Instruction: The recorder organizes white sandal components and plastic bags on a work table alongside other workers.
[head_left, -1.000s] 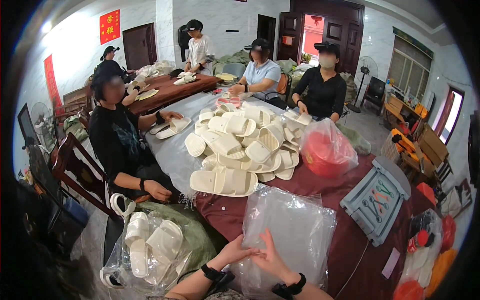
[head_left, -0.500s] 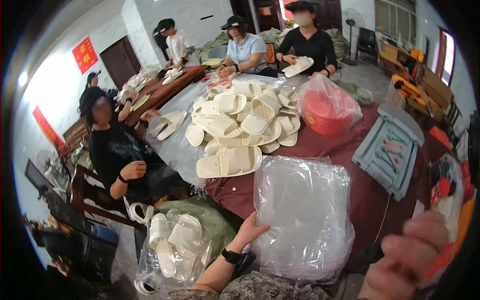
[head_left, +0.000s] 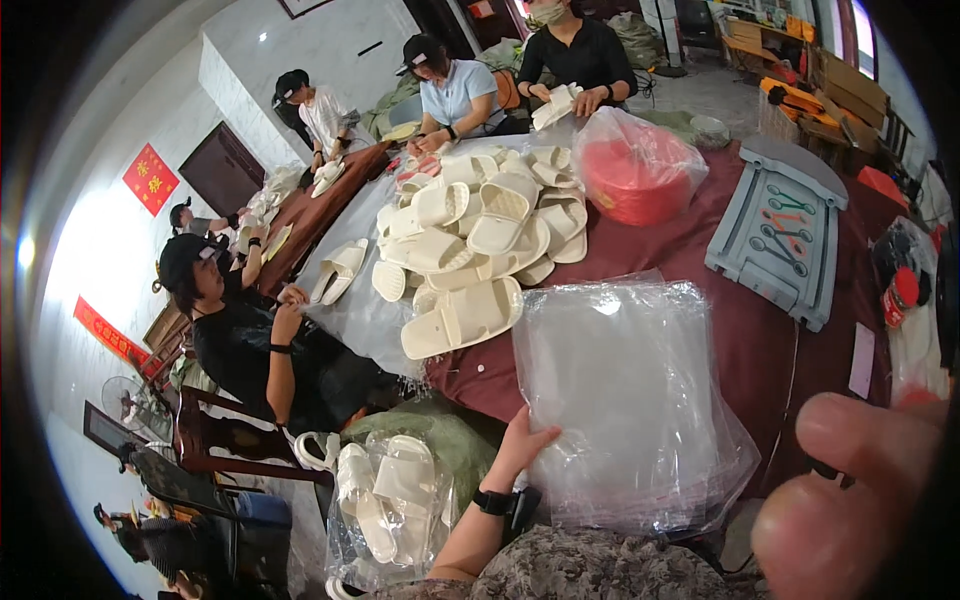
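1. Holding the stack of clear plastic bags [head_left: 630, 400] at its near-left edge, the left hand [head_left: 520, 450] lies against it with fingers spread and flat, thumb raised; nothing is clenched. A dark band sits on that wrist.
2. The right hand [head_left: 850, 500] is lifted close to the camera, right of the stack and off the table. Only blurred fingertips show; whether they grip anything I cannot tell.
3. The stack rests on the dark red tablecloth [head_left: 700, 250], overhanging the near table edge slightly toward the person.
4. Judgement: the step in hand looks like steadying the stack to peel off a single bag. The next move would call for a fingertip pinch at one top corner, sliding one film clear of the rest; thin sheets cling, so two may lift together.
5. Just beyond the stack, to its upper left, lies the pile of cream slippers [head_left: 480, 240]; the nearest pair almost touches the stack's far-left corner.
6. Beyond the stack to the right: a grey tool tray [head_left: 785, 235], well apart. A red tub in a clear bag [head_left: 640, 165] stands further back.
7. Open room: bare cloth between stack and tray gives the freest path. Left of the stack the table edge drops to a bag of packed slippers [head_left: 390, 500] on the floor.
8. Other people sit at the far and left sides, beyond the pile.
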